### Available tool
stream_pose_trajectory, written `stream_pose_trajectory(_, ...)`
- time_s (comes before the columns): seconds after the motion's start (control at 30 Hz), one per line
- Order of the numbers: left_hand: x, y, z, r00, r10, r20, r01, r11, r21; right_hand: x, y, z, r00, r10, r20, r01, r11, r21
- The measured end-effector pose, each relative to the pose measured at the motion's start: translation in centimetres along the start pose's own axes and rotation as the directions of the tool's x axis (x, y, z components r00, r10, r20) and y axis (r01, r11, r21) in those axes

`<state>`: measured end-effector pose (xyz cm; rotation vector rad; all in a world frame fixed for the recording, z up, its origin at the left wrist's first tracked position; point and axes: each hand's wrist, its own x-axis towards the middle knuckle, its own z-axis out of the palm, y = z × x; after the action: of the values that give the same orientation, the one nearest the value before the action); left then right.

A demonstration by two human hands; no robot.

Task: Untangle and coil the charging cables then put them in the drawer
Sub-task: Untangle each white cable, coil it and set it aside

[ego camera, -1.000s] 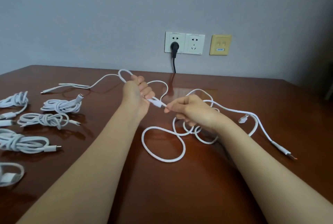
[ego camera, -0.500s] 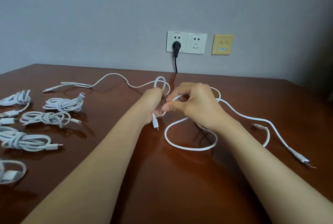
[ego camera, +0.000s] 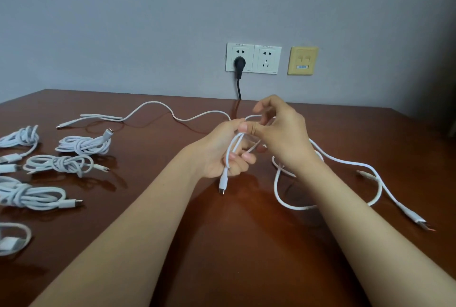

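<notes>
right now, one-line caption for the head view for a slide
Left hand and right hand grip a loose white cable over the brown table, coiled cables lying at the left

Both bare forearms reach forward — the left hand curls its fingers round a white cable, the right hand just above it, thumb and forefinger seemingly pinching the same cable.

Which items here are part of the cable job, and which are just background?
Job: left hand and right hand, both gripping the loose cables; coiled bundles at left.
Background: wall sockets, black plug, yellow wall plate.
</notes>
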<state>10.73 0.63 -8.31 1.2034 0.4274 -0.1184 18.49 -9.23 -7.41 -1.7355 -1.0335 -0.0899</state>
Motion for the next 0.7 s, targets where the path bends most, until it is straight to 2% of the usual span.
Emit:
stream_pose_trajectory(0.1, -0.2, 0.0, 0.1, 0.999, 0.048, 0.025, -0.047, 0.999, -0.019, 0.1, 0.1, 0.0, 0.999, 0.022, 0.037, -0.021, 1.0, -0.015)
stream_pose_trajectory(0.17, -0.6, 0.0, 0.4, 0.996, 0.082, 0.03, -0.084, 0.995, 0.053, 0.2, 0.2, 0.1, 0.997, 0.038, 0.061, -0.039, 0.999, 0.018)
stream_pose_trajectory(0.23, -0.9, 0.1, 0.6, 0.994, 0.101, 0.039, -0.106, 0.984, 0.143, 0.5, 0.4, 0.0, 0.993, 0.111, 0.035, -0.114, 0.986, 0.12)
stream_pose_trajectory(0.3, -0.9, 0.1, 0.7, 0.99, 0.137, 0.046, -0.142, 0.98, 0.14, 0.8, 0.3, -0.4, 0.975, 0.216, 0.059, -0.224, 0.946, 0.237)
stream_pose_trajectory(0.37, -1.0, 0.0, 0.6, 0.984, 0.172, 0.04, -0.175, 0.976, 0.129, 0.8, 0.2, -0.8, 0.966, 0.239, 0.093, -0.252, 0.954, 0.164)
stream_pose_trajectory(0.43, -1.2, -0.1, 0.7, 0.982, 0.181, 0.058, -0.188, 0.966, 0.179, 0.6, 0.2, -0.8, 0.98, 0.184, 0.077, -0.185, 0.983, 0.007)
stream_pose_trajectory(0.47, -1.4, -0.1, 0.7, 0.981, 0.176, 0.076, -0.188, 0.957, 0.22, 0.6, 0.3, -0.8, 0.988, 0.146, 0.049, -0.145, 0.989, -0.019)
stream_pose_trajectory(0.57, -1.6, 0.0, 0.9, 0.985, 0.141, 0.104, -0.167, 0.935, 0.313, 0.4, 0.2, -0.5, 0.997, 0.066, -0.03, -0.064, 0.997, 0.041)
stream_pose_trajectory(0.7, -1.4, -0.2, 1.0, 0.987, 0.118, 0.11, -0.148, 0.935, 0.324, 0.3, 0.0, -0.3, 0.999, 0.028, -0.022, -0.024, 0.985, 0.169)
